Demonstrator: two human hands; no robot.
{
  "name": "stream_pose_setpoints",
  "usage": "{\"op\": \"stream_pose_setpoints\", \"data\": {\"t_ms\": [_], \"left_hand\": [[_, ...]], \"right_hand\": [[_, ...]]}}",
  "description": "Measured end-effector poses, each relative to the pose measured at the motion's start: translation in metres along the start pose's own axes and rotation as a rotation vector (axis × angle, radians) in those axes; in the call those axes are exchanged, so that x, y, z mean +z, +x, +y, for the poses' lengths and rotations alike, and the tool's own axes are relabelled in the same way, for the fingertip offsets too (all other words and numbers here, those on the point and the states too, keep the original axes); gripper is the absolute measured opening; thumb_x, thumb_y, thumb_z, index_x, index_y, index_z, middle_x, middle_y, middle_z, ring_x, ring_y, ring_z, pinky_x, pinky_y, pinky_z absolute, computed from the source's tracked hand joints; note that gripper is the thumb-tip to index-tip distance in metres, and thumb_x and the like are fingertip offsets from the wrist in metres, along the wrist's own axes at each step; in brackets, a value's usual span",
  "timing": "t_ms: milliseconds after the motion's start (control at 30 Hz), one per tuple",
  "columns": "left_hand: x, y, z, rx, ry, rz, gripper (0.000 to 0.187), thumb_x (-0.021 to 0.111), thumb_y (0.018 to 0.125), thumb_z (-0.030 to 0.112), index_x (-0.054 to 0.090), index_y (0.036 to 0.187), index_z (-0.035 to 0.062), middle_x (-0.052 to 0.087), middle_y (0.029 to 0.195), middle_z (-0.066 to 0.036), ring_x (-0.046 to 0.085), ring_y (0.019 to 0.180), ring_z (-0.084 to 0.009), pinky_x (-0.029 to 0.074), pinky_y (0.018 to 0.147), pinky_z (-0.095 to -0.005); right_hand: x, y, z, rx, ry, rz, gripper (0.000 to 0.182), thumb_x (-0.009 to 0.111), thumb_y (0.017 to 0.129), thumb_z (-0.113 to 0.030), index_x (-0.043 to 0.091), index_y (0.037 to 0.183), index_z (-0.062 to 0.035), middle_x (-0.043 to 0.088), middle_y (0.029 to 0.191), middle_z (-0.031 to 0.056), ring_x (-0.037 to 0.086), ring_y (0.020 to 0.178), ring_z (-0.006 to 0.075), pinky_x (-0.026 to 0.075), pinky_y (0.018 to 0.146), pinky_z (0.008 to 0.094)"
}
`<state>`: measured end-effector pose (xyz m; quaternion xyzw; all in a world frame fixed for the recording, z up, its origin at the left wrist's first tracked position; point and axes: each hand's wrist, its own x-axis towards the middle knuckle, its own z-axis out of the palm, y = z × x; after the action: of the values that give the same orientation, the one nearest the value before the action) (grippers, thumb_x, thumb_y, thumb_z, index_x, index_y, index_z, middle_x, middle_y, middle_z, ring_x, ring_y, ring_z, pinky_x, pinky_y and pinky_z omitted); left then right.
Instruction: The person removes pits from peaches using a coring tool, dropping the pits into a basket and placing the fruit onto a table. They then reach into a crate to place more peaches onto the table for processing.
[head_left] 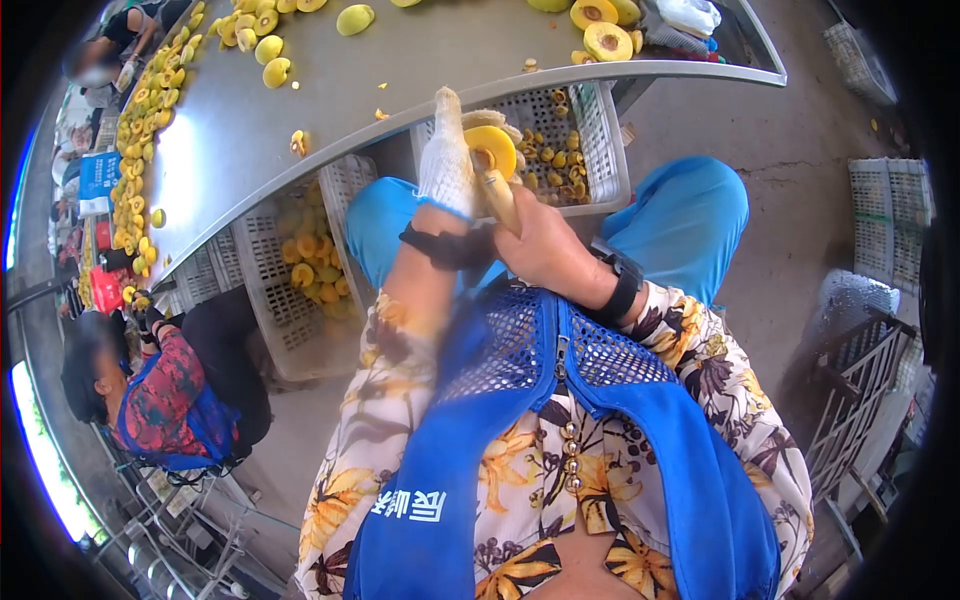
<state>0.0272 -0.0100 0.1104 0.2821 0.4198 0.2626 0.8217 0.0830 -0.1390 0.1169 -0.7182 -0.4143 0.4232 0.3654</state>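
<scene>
My left hand, in a white knitted glove, grips a yellow peach half with its cut face turned toward my right hand. Brown flesh shows around the middle of that face. My right hand is bare and closed around the wooden handle of a small pitting tool. The tool's tip meets the middle of the peach, and its working end is mostly hidden. Both hands are above my lap, just in front of the metal table's edge.
Peach halves lie on the metal table. Below it, one white crate holds small brownish-yellow pieces, another crate peach halves. A co-worker sits at left. Stacked crates and a metal rack stand at right.
</scene>
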Motion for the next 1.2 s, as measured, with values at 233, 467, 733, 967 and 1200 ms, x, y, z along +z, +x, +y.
{"op": "stream_pose_setpoints", "data": {"t_ms": [233,467,733,967,1200], "left_hand": [[-0.004,-0.004,0.015,0.063,-0.14,-0.232,0.079,0.03,0.083,0.07,0.059,0.098,-0.0012,0.061,0.093,-0.022,0.059,0.083,-0.0324,0.05,0.073,-0.043],[-0.001,0.001,0.003,0.158,-0.067,-0.109,0.068,0.039,0.084,0.064,0.058,0.098,0.0001,0.06,0.095,-0.018,0.058,0.085,-0.028,0.049,0.073,-0.0412],[0.02,-0.007,0.004,-0.018,-0.005,0.045,0.052,0.049,0.088,0.05,0.061,0.078,0.0004,0.063,0.068,-0.013,0.057,0.052,-0.0185,0.045,0.044,-0.028],[0.008,-0.009,-0.009,0.39,0.364,-0.012,0.062,0.039,0.091,0.051,0.064,0.074,-0.0029,0.063,0.066,-0.011,0.057,0.054,-0.0166,0.045,0.047,-0.0261],[0.003,0.004,-0.007,-0.004,0.021,-0.076,0.062,0.031,0.09,0.059,0.058,0.08,0.0039,0.063,0.075,-0.014,0.059,0.059,-0.0237,0.047,0.048,-0.0329]], "right_hand": [[-0.026,0.005,-0.004,0.205,0.63,-0.292,0.021,0.058,0.082,-0.017,0.048,0.096,-0.0046,0.05,0.065,0.0007,0.046,0.046,0.0103,0.037,0.038,0.0277],[-0.043,0.016,0.005,0.39,1.157,-0.512,0.013,0.05,0.087,-0.008,0.047,0.099,-0.0087,0.033,0.055,-0.0056,0.027,0.036,0.0033,0.023,0.032,0.0203],[-0.007,0.004,0.009,-0.059,0.287,-0.047,0.013,0.05,0.084,-0.012,0.05,0.092,-0.0014,0.054,0.067,0.0042,0.049,0.05,0.0101,0.038,0.044,0.0253],[-0.031,0.0,0.005,0.234,0.603,-0.446,0.016,0.052,0.08,-0.011,0.05,0.093,-0.0017,0.051,0.067,0.0044,0.049,0.048,0.0122,0.039,0.042,0.0256],[-0.028,0.011,0.028,0.346,1.204,-0.722,0.014,0.047,0.088,-0.007,0.045,0.102,-0.0058,0.032,0.056,-0.0033,0.029,0.036,0.0036,0.025,0.03,0.0207]]}}
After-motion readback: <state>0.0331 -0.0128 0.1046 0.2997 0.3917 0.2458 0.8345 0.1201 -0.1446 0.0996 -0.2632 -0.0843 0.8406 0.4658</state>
